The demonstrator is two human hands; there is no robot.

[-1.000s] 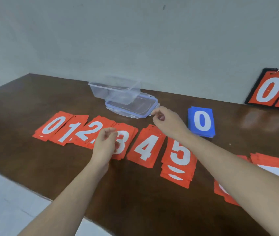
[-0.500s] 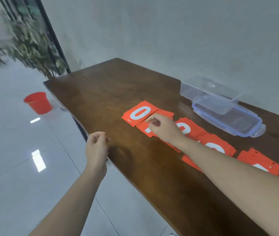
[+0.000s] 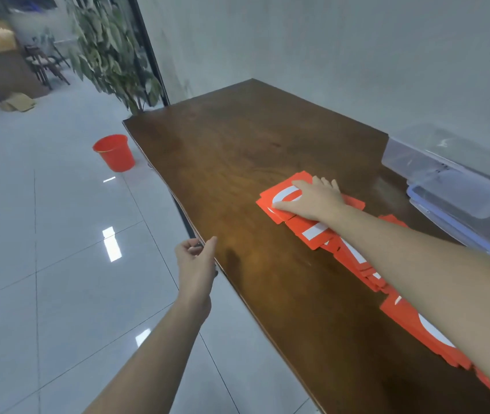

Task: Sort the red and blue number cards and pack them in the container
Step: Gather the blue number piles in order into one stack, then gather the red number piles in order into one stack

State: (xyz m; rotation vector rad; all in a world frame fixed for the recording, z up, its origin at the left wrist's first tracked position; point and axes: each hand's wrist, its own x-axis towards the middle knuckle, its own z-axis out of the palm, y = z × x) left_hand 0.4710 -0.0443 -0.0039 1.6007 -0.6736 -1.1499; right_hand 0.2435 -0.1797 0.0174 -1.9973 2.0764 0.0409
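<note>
Here the right hand [image 3: 312,200] lies flat, fingers straight, on the red 0 card [image 3: 279,198] at the row's end on the table [image 3: 237,150]; the left hand [image 3: 196,261] hangs loosely curled, holding nothing, beside the table's edge, the container [image 3: 435,174] by the wall.

The dark brown wooden table [image 3: 237,150] lies bare from its far corner down to the row of red number cards [image 3: 312,234], so I can pass freely there. My right hand [image 3: 312,200] rests flat on the farthest red stack, its forearm lying over the rest of the row. Right of the cards, the clear plastic container [image 3: 411,158] and its blue-rimmed lid [image 3: 459,216] block the wall side. My left hand [image 3: 196,264] hangs at the table's near edge, over open tiled floor [image 3: 43,264]; a red plastic bucket [image 3: 114,152] stands beyond.
</note>
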